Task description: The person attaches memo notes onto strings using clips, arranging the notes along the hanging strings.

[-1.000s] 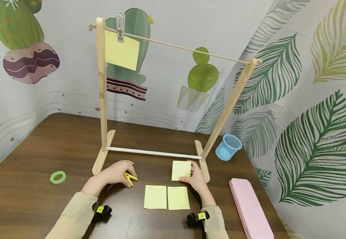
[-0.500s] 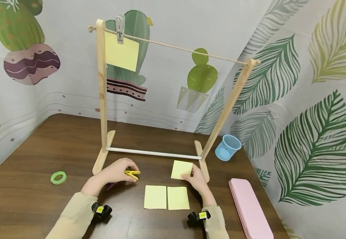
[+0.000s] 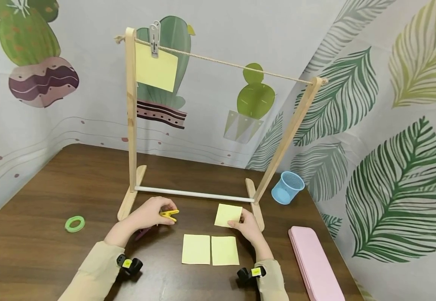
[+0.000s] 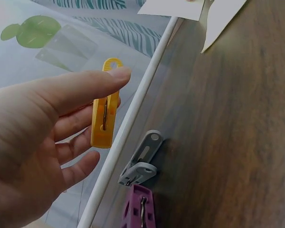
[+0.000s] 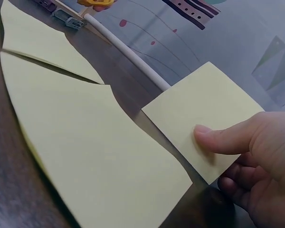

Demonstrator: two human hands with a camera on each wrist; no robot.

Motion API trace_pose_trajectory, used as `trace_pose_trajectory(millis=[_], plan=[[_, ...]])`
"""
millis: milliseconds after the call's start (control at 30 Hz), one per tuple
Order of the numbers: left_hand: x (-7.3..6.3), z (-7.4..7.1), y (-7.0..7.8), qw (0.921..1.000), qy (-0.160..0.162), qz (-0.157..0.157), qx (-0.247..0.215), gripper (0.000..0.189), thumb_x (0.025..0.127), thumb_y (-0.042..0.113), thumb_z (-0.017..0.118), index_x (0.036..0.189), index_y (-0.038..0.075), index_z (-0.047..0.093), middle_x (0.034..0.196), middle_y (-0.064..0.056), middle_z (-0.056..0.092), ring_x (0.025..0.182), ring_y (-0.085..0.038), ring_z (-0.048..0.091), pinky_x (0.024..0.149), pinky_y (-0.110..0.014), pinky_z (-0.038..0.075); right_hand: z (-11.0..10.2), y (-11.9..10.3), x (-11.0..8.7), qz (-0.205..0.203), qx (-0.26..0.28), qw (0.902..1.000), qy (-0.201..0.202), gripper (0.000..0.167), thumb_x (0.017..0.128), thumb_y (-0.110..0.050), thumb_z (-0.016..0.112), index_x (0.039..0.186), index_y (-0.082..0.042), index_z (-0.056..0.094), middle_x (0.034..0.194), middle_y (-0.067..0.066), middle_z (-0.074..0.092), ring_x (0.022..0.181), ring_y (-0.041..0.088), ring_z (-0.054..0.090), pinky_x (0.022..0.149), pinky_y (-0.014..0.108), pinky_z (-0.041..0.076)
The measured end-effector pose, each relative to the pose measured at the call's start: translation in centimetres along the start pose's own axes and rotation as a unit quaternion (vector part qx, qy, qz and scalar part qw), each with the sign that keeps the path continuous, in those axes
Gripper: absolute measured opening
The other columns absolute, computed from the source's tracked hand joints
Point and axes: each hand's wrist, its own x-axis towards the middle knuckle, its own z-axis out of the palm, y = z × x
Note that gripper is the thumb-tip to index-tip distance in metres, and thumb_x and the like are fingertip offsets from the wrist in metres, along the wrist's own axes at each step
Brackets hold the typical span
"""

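My left hand (image 3: 152, 212) pinches a yellow clothespin (image 4: 104, 114) between thumb and fingers, held above the table. Below it in the left wrist view lie a grey clothespin (image 4: 141, 159) and a purple clothespin (image 4: 138, 209). My right hand (image 3: 249, 223) pinches a yellow sticky note (image 5: 199, 107), thumb on its face and fingers behind. Two more sticky notes, a left one (image 3: 196, 249) and a right one (image 3: 224, 251), lie side by side on the table between the hands.
A wooden frame (image 3: 131, 117) with a rope (image 3: 221, 63) stands behind the hands. A grey clothespin (image 3: 155, 39) clips a sticky note (image 3: 155, 69) to the rope. A blue mesh cup (image 3: 287, 187), pink case (image 3: 316, 263) and green ring (image 3: 75, 224) rest on the table.
The yellow clothespin has turned in my left hand's fingers and risen slightly, its ends now pointing right. The sticky note in my right hand has tilted a little.
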Motion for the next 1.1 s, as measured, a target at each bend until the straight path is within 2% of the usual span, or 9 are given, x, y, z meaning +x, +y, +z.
trace_pose_trajectory(millis=[133,267,333,467,567,733,900,1000,1100], plan=[[-0.1,-0.3,0.2,0.9992,0.005,-0.009,-0.039,0.028,0.076,0.019,0.084,0.098,0.01,0.07,0.085,-0.002,0.069,0.078,-0.007,0.059,0.071,-0.025,0.048,-0.3,-1.6,-0.5,0.001,0.023,0.9995,-0.022,0.031,0.084,0.001,0.072,0.111,0.012,0.062,0.103,0.028,0.069,0.082,0.011,0.065,0.069,0.021,0.052],[-0.1,-0.5,0.5,0.9989,0.007,-0.007,-0.046,0.031,0.076,0.02,0.084,0.102,0.01,0.07,0.088,-0.002,0.069,0.08,-0.006,0.059,0.074,-0.027,0.05,-0.5,-3.8,-1.1,0.013,0.036,0.9987,-0.034,0.029,0.085,0.004,0.07,0.111,0.014,0.062,0.106,0.03,0.068,0.083,0.01,0.066,0.071,0.02,0.052],[-0.1,-0.6,0.5,0.9986,0.009,-0.004,-0.051,0.032,0.076,0.02,0.084,0.103,0.01,0.07,0.089,-0.005,0.07,0.08,-0.007,0.06,0.074,-0.028,0.051,-0.5,-3.8,-1.1,0.005,0.041,0.9985,-0.035,0.028,0.086,0.003,0.069,0.111,0.015,0.061,0.106,0.03,0.068,0.084,0.009,0.066,0.072,0.02,0.052],[0.1,-0.5,0.5,0.9979,0.016,-0.007,-0.063,0.032,0.076,0.019,0.084,0.103,0.01,0.07,0.088,-0.009,0.071,0.077,-0.007,0.06,0.07,-0.025,0.05,-0.4,-2.4,-0.4,-0.006,0.053,0.9978,-0.039,0.03,0.088,0.001,0.068,0.114,0.015,0.061,0.109,0.028,0.068,0.086,0.006,0.066,0.075,0.021,0.053],[0.1,-0.4,0.6,0.9978,0.035,-0.012,-0.055,0.031,0.076,0.018,0.084,0.103,0.01,0.07,0.089,-0.009,0.071,0.076,-0.008,0.06,0.069,-0.027,0.05,-0.1,-1.4,0.3,-0.007,0.048,0.9982,-0.034,0.031,0.088,-0.001,0.069,0.115,0.012,0.062,0.11,0.026,0.068,0.084,0.004,0.065,0.075,0.021,0.052],[0.4,-0.1,1.1,0.9951,0.089,-0.021,-0.037,0.03,0.075,0.016,0.085,0.101,0.01,0.072,0.088,-0.008,0.072,0.076,-0.01,0.062,0.071,-0.034,0.052,0.4,-1.8,0.9,-0.01,0.035,0.9989,-0.03,0.029,0.088,-0.001,0.07,0.113,0.01,0.064,0.108,0.025,0.069,0.08,0.001,0.064,0.071,0.02,0.051],[0.7,-0.2,1.2,0.9909,0.13,-0.023,-0.027,0.033,0.072,0.015,0.087,0.1,0.01,0.072,0.087,-0.007,0.072,0.074,-0.01,0.061,0.068,-0.029,0.05,0.5,-4.1,0.8,-0.019,0.031,0.9983,-0.046,0.026,0.089,0.001,0.067,0.111,0.013,0.063,0.104,0.028,0.069,0.078,0.003,0.062,0.07,0.021,0.05],[1.0,-0.6,1.3,0.9897,0.14,-0.019,-0.021,0.034,0.07,0.015,0.088,0.1,0.009,0.072,0.087,-0.008,0.071,0.073,-0.01,0.059,0.066,-0.026,0.048,0.5,-5.6,0.6,-0.021,0.023,0.998,-0.055,0.026,0.089,0.001,0.066,0.112,0.014,0.062,0.103,0.029,0.069,0.078,0.004,0.061,0.071,0.022,0.05],[1.3,-1.4,1.5,0.9888,0.148,-0.014,-0.015,0.035,0.069,0.016,0.089,0.099,0.009,0.073,0.087,-0.007,0.071,0.074,-0.011,0.059,0.064,-0.026,0.048,0.6,-6.2,0.9,-0.021,0.021,0.9979,-0.057,0.027,0.09,0.001,0.065,0.114,0.013,0.062,0.106,0.029,0.069,0.081,0.006,0.062,0.073,0.022,0.05]])
